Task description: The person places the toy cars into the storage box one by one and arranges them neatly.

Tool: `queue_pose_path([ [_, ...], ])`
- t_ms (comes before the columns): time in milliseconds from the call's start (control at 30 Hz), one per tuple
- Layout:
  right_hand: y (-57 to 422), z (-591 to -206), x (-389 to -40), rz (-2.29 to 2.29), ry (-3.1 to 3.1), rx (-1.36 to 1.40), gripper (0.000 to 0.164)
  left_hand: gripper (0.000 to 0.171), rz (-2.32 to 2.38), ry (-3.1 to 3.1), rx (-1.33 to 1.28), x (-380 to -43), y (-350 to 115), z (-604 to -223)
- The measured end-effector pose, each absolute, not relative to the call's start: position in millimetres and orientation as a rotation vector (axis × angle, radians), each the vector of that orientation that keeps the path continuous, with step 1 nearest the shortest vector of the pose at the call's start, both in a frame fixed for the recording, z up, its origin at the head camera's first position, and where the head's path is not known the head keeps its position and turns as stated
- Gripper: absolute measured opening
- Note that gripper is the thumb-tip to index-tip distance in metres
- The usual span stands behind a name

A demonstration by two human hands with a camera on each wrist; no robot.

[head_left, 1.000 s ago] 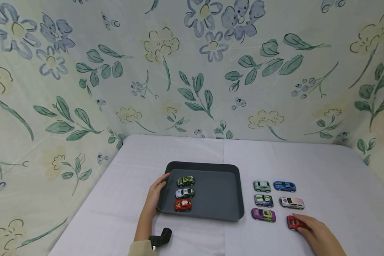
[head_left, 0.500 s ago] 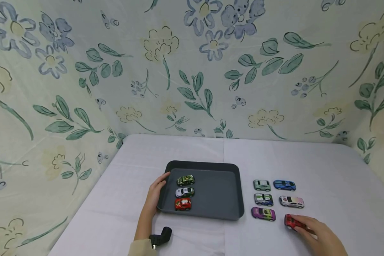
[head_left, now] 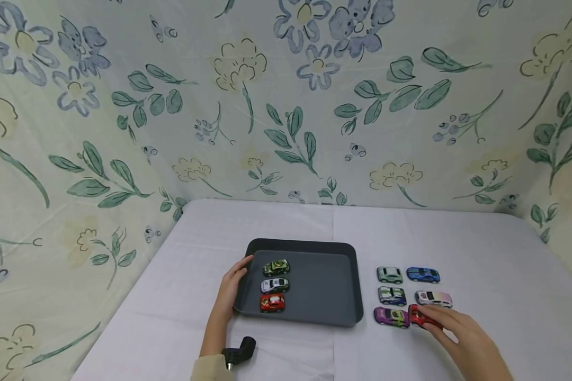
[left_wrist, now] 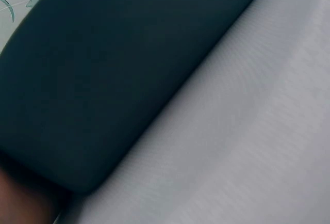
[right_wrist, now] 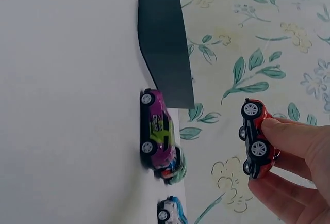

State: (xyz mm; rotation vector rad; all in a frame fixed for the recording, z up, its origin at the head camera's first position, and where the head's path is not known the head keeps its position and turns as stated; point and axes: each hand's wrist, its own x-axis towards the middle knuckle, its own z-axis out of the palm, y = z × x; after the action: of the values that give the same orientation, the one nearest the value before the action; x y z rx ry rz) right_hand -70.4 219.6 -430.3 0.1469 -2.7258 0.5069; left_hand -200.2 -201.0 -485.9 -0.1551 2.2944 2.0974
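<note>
My right hand (head_left: 467, 338) pinches a red toy car (head_left: 414, 316) between thumb and fingers, just right of a purple and yellow-green toy car (head_left: 392, 317). In the right wrist view the red car is held off the cloth, wheels facing the camera. On the left, my left hand (head_left: 230, 291) grips the left rim of a dark grey tray (head_left: 314, 316); its thumb is hard to make out. Inside the tray, along its left side, a camouflage green car (head_left: 276, 268), a white car (head_left: 275, 286) and a red car (head_left: 272, 303) form a column.
Right of the tray stand a pale green car (head_left: 389, 274), a blue car (head_left: 423, 274), a white-green car (head_left: 392, 296) and a white-pink car (head_left: 432, 298). White cloth (head_left: 286, 354) covers the table. Behind hangs a floral curtain (head_left: 286, 106). A black device (head_left: 240, 353) sits at the left wrist.
My right hand has lifted the red car and carried it left and slightly away, up beside the purple one. The left hand and tray stay put.
</note>
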Motion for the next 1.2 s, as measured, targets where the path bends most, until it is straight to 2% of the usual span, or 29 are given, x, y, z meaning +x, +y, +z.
queue_pose_path([
  [333, 182, -413, -85, 0.48, -2.593, 0.354, 0.04, 0.037, 2.096, 2.294, -0.138, -201, -202, -486],
  [733, 137, -416, -109, 0.545, -2.526, 0.551, 0.036, 0.037, 2.106, 2.293, -0.136, -201, -202, -488],
  [967, 112, -421, -123, 0.601, -2.45, 0.67, 0.036, 0.038, 2.113, 2.264, -0.128, -196, -200, -475],
  [1200, 83, -430, -138, 0.666, -2.564, 0.666, 0.028, 0.037, 2.099, 2.306, -0.14, -201, -202, -489],
])
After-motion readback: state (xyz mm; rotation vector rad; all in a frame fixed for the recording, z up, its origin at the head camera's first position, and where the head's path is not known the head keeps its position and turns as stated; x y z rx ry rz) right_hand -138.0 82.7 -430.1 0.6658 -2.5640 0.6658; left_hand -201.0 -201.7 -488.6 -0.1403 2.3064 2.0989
